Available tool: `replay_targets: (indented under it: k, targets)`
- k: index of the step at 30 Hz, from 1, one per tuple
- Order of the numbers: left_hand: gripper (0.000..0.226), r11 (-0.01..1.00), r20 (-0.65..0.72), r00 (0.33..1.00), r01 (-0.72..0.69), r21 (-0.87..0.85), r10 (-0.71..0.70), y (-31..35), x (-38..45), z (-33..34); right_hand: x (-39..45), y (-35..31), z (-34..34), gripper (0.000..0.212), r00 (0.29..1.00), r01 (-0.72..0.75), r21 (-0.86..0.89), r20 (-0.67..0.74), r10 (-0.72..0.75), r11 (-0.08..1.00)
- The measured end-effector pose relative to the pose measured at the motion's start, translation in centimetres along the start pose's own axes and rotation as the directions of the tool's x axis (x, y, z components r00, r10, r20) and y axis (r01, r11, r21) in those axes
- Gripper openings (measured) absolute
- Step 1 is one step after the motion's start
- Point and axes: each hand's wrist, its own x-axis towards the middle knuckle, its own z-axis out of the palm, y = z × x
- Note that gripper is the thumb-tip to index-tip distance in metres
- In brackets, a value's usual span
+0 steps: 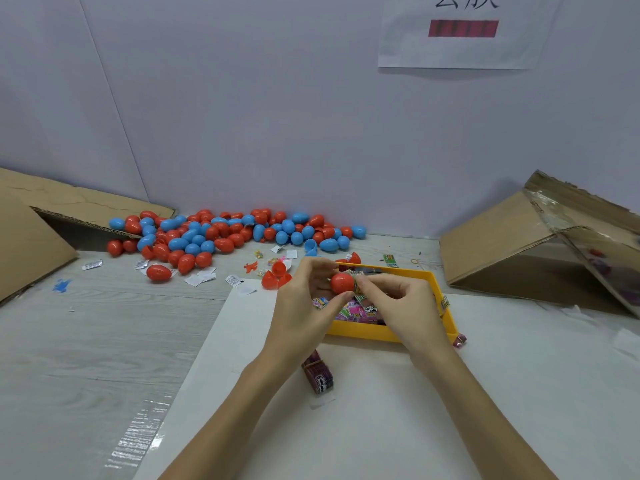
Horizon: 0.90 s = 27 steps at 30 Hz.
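Over the yellow tray's (360, 332) left edge, the left hand (304, 306) is gripping a red egg (342, 283) while the right hand (398, 303) is pinching a packet (357, 284) against it, and pushing it inside seems next.

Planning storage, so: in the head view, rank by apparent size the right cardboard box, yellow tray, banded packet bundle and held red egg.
1. right cardboard box
2. yellow tray
3. banded packet bundle
4. red egg
Bundle and egg are close; the bundle lies nearer the camera, so their order is unsure.
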Motion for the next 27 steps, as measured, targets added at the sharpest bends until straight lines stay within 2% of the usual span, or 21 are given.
replay_targets:
  k: [3,9,18,27]
  targets:
    - [0.035,0.995,0.013,0.999,0.038,-0.095,-0.037,0.0,0.1,-0.1,0.1,0.0,-0.1,0.019,0.998,-0.059,0.113,0.034,0.056,0.992]
    - [0.022,0.974,0.016,0.996,0.086,-0.211,-0.084,0.3,0.3,-0.2,0.0,-0.1,0.2,0.02,0.996,-0.085,0.257,0.015,0.084,0.963]
    - [0.021,0.976,0.004,0.997,0.072,-0.206,-0.073,0.2,0.3,-0.3,-0.3,-0.7,0.3,0.023,0.998,-0.05,0.254,-0.03,0.06,0.966]
    - [0.027,0.975,-0.01,1.0,0.024,-0.221,-0.027,0.0,0.3,-0.3,-0.5,-1.1,0.6,0.019,0.994,-0.111,0.258,0.052,0.101,0.96]
